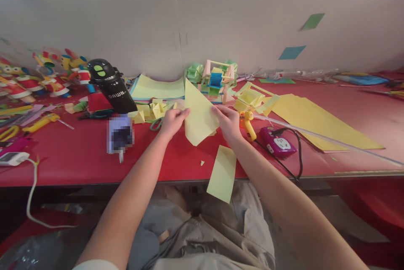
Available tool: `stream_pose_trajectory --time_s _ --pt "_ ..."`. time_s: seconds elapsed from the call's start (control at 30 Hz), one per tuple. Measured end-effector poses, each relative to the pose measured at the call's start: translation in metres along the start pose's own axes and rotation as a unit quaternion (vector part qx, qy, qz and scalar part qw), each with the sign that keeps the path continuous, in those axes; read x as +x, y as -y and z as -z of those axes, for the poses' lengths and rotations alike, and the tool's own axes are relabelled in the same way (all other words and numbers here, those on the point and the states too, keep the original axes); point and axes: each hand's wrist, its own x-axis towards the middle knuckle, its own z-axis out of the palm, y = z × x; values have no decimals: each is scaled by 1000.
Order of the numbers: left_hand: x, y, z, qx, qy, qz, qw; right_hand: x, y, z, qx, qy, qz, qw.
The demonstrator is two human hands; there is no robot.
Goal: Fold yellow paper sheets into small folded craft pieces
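Between my two hands a sheet of pale yellow paper (200, 114) is held up above the red table, tilted with one corner pointing upward. My left hand (173, 123) pinches its left edge between thumb and fingers. On the opposite edge, my right hand (227, 123) grips it the same way. A yellow paper strip (222, 173) lies below, reaching over the table's front edge. Folded yellow paper pieces (156, 110) and scissors (155, 125) are just beyond my left hand. Close to my right hand is a yellow hot glue gun (248, 126).
A black bottle (110, 87) stands at the left, near several colourful figures (52, 78). Paper models (217, 78) sit at the back by the partition (126, 26). To the right are a purple power socket (278, 141) with a cable and large yellow sheets (318, 120).
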Motion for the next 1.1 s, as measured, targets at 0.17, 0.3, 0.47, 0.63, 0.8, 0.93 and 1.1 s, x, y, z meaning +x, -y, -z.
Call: stream_pose_trajectory --time_s 0.17,0.3,0.47,0.63,0.8,0.93,1.1 --pt "2 4 0 48 74 -9 996 0 0 1 1 -6 4 1000" --pt "3 3 3 86 34 -8 996 -1 0 1 -13 -4 9 1000" --pt "3 2 -1 46 68 -11 997 1 -2 2 -8 -19 12 1000" --pt "6 5 1 89 31 -12 995 -2 1 1 8 5 0 1000" --pt "10 10 5 181 -17 -52 982 -4 3 -1 -12 30 -32 999" --pt "9 8 5 219 -16 -85 972 -2 1 -1 -6 23 -26 999" --pt "5 2 4 195 38 -68 978 0 -3 1 6 -3 16 1000"
